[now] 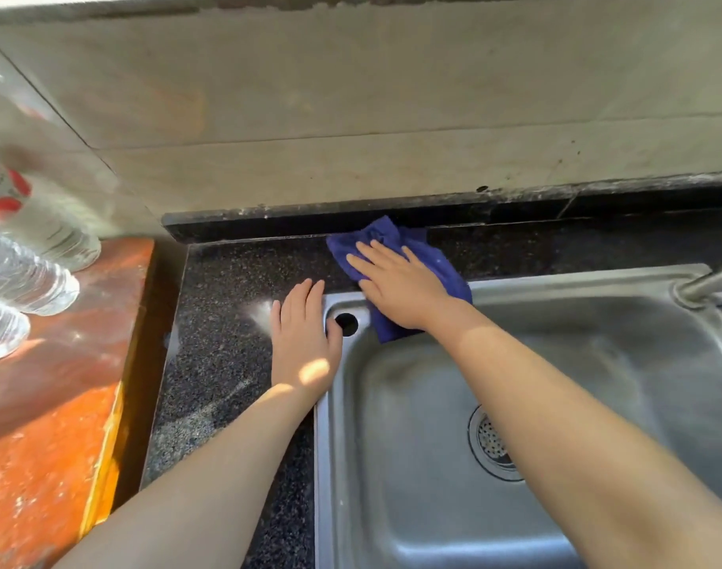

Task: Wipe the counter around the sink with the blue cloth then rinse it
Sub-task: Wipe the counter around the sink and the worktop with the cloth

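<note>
So, counting things up: two hands, one cloth, one sink, and three clear plastic bottles (26, 277) off at the left edge, lying on an orange wooden surface (51, 425).

The right hand (396, 281) lies flat on the blue cloth (441, 264), fingers straight and slightly spread, pressing it down rather than gripping it. The left hand (303, 338) rests palm down on the dark speckled table (223, 330) right at the sink's left rim, fingers straight and close together, thumb by a small round hole (346, 324) in the steel rim.

The cloth is deep blue, crumpled and folded over itself. It sits at the back left corner of the sink (597, 363), partly on the table against the dark raised back ledge (392, 215), partly draped over the steel rim.

Hard to see: most of the cloth is under the hand. The tap (708, 283) is cut off at the right edge, only its base and a bit of pipe showing. The bottles are blurry and cropped; one has a red and white label I can't read. The right forearm covers part of the drain (490, 441).
</note>
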